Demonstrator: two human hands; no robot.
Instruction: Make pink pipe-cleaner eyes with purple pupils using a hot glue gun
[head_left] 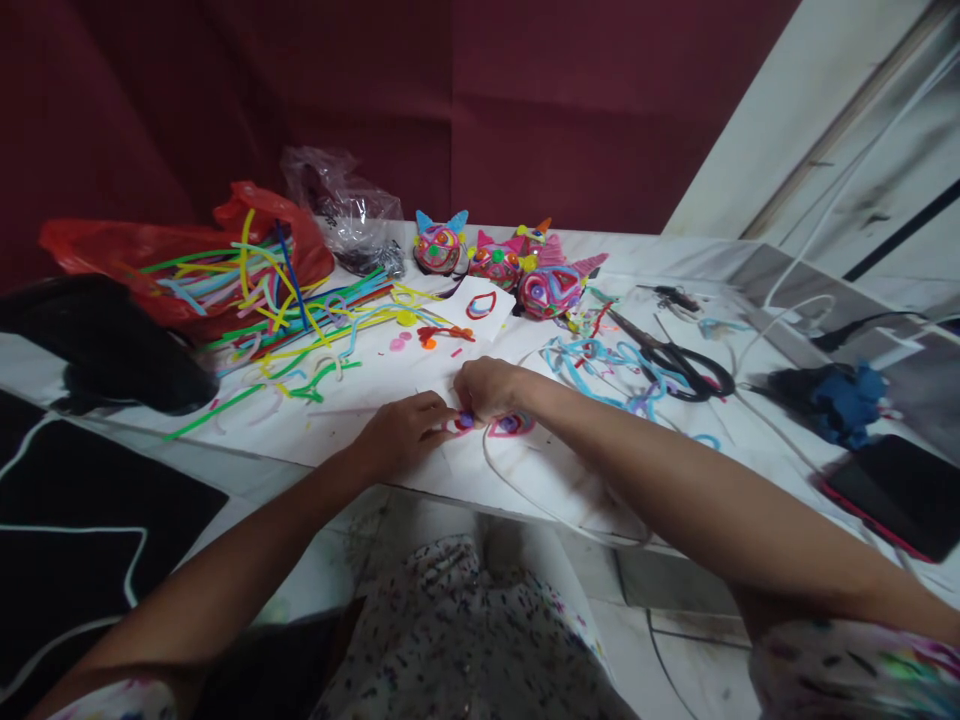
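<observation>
My left hand (405,432) is closed, its fingertips pinching the left edge of a small pipe-cleaner shape (465,421) in pink, white and purple on the white table. From the other side my right hand (486,388) curls down over it, fingers bent together at its upper right edge; what lies between those fingers is hidden. Just right of them lies a second pipe-cleaner shape (513,427), pink with a purple middle. A paper (491,322) with a red and blue teardrop outline rests farther back.
Decorated cat-eared heads (551,290) stand at the back. Loose pipe cleaners (277,320) spill from a red bag (309,255) at left. On the right are black-handled scissors (675,365), blue pipe-cleaner scraps (592,365) and a phone (900,495). A white cord (517,490) loops by the front edge.
</observation>
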